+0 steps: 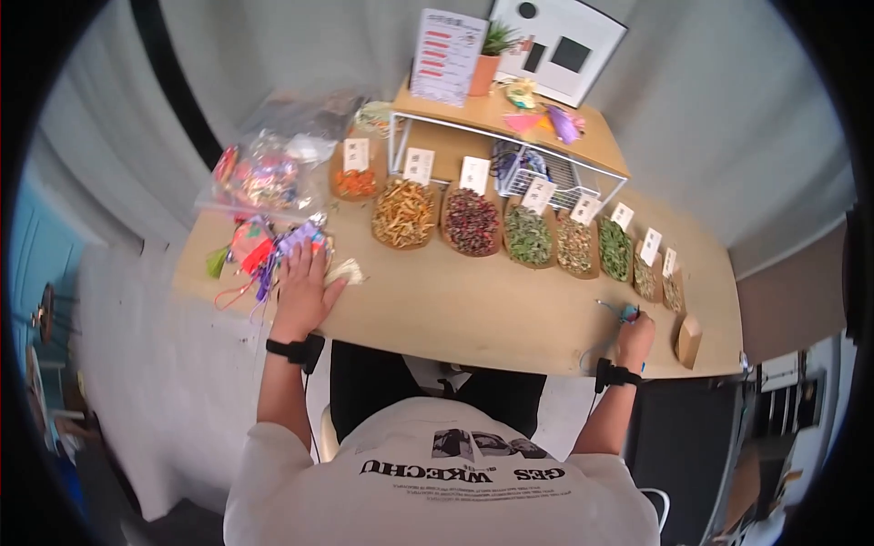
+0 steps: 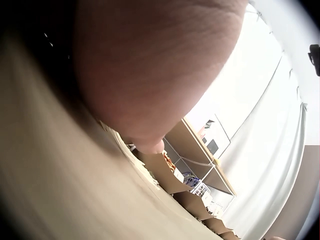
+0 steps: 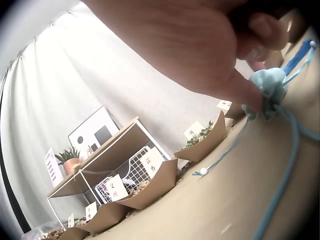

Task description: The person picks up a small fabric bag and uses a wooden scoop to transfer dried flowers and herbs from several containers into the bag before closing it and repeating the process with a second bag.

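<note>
At the table's right front, my right hand (image 1: 635, 340) pinches a small light-blue drawstring pouch (image 3: 271, 84) by its gathered fabric. Blue cords with white beads trail from the pouch onto the tabletop, and a darker blue tassel shows beside it in the right wrist view. On the left, my left hand (image 1: 305, 284) lies palm down with its fingers stretched over the edge of a pile of colourful pouches (image 1: 251, 244) with cords and tassels. A pale cream fan-shaped piece (image 1: 347, 271) lies beside the left thumb. In the left wrist view the palm hides most of the pile.
Labelled kraft trays of dried herbs, such as the dark red buds (image 1: 471, 223), stand in a curved row. Behind them is a wooden shelf (image 1: 583, 146) with a plant and sign. Plastic bags (image 1: 269, 173) lie back left; a folded kraft piece (image 1: 688, 340) stands right.
</note>
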The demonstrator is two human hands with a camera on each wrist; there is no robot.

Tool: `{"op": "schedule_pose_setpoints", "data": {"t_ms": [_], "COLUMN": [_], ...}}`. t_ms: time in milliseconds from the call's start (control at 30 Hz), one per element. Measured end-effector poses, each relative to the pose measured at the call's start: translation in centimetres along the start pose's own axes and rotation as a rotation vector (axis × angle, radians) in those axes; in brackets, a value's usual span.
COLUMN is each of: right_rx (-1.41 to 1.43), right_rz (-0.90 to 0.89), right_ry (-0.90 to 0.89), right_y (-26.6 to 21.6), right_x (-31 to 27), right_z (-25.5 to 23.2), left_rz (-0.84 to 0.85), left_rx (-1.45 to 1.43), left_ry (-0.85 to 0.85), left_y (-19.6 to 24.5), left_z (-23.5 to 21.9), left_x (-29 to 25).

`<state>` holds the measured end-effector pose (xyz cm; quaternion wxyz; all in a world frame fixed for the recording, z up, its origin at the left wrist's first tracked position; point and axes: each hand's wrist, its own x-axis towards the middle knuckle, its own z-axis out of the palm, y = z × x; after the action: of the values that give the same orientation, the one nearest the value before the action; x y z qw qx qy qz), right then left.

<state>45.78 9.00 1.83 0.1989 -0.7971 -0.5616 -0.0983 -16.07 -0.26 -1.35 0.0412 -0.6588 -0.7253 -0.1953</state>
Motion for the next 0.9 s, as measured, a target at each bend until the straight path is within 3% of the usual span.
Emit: {"op": "schedule_pose_setpoints", "data": {"t_ms": [100, 167, 233, 300, 367, 433, 500, 567, 633, 767, 833, 900], "right_rx": [0.081, 0.068, 0.090, 0.327, 0.406, 0.699, 0.857, 1.011, 1.040, 1.059, 1.027, 1.013], "right_rz": [0.055, 0.027, 0.021, 0.090, 0.058, -0.065, 0.029, 0.053, 0.041, -0.142, -0.267, -0.285], "right_ry": [-0.035, 0.112, 0.140, 0.058, 0.043, -0.056, -0.268, -0.465, -0.633, -0.874, -0.903, -0.923], "right_y": [1.1, 0.8, -0.3, -2.4, -3.2, -4.8, -8.8, -12.7, -16.4, -21.7, -23.1, -23.9], "right_x": [0.5, 0.4, 0.3, -0.1, 0.1, -0.5, -1.9, -3.6, -5.4, -8.4, -9.4, -9.9], "right_z": [0.5, -0.1, -1.8, -4.4, -5.0, -5.4, -7.5, -8.4, -9.7, -9.2, -8.3, -7.9], "left_rz": [-0.008, 0.014, 0.008, -0.003, 0.043, 0.083, 0.061, 0.219, 0.133, 0.200, 0.242, 0.188], "left_rx": [-0.095, -0.078, -0.106, -0.099, -0.138, -0.184, -0.672, -0.845, -1.137, -1.202, -1.182, -1.200], "left_ry": [0.025, -0.006, 0.012, 0.070, 0.194, 0.313, 0.225, 0.192, -0.109, -0.225, -0.176, -0.196], "left_y": [-0.4, -0.4, -0.6, -0.4, 1.6, 4.5, 8.2, 11.8, 14.8, 17.8, 18.1, 17.7], "left_z": [-0.4, -0.7, -0.6, -0.4, -1.9, -2.8, -2.7, -3.0, -3.9, -4.2, -4.6, -2.0], "left_x": [-0.2, -0.1, -0.2, -0.1, 0.0, -0.3, -0.9, -0.7, -0.9, -0.8, -0.9, -1.1]}}
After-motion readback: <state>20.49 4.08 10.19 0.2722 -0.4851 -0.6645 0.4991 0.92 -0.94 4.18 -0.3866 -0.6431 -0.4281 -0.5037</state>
